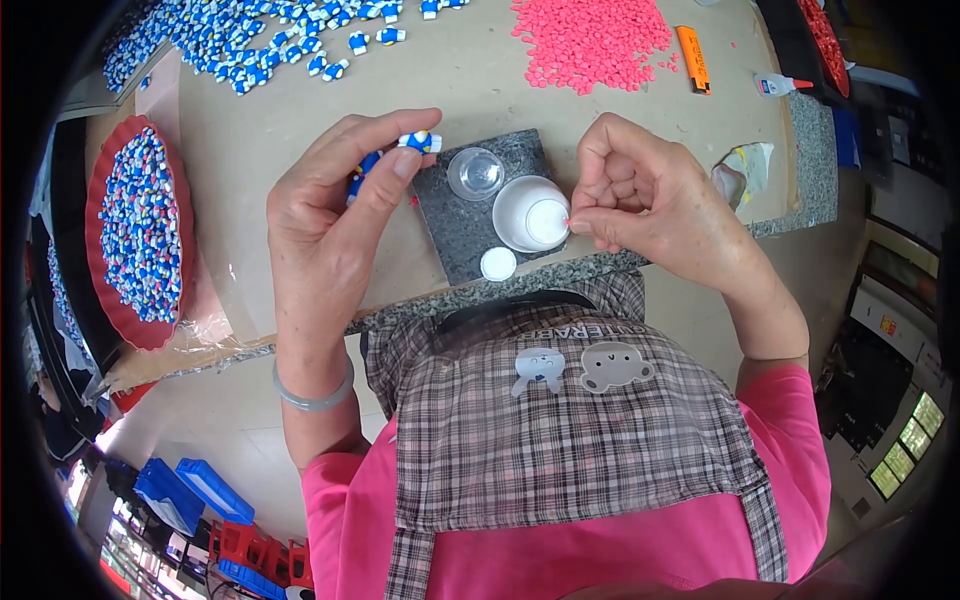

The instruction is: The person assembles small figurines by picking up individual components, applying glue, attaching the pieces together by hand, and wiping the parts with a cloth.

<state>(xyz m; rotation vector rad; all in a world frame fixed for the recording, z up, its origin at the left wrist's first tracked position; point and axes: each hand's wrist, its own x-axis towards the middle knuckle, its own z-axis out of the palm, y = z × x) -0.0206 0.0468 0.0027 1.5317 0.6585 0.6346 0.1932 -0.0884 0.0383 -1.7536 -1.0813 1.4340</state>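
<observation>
My left hand (335, 195) pinches a small blue and white figurine (420, 142) between thumb and forefinger. More blue shows under the curled fingers. My right hand (640, 185) is closed in a pinch on a tiny pinkish-red piece (568, 221) at the rim of a white cup (515, 205). That cup stands on a dark stone slab (455, 225), along with a small clear dish (477, 173). A round white lid (498, 264) lies at the slab's near edge. Another tiny red piece rests by the slab's left edge.
Blue and white figurines (240, 50) spread over the far left of the table. Pink pieces (590, 45) lie in a heap at the far middle, beside an orange box (692, 60) and a small glue bottle (782, 85). A red scalloped tray (180, 240) of figurines stands at left.
</observation>
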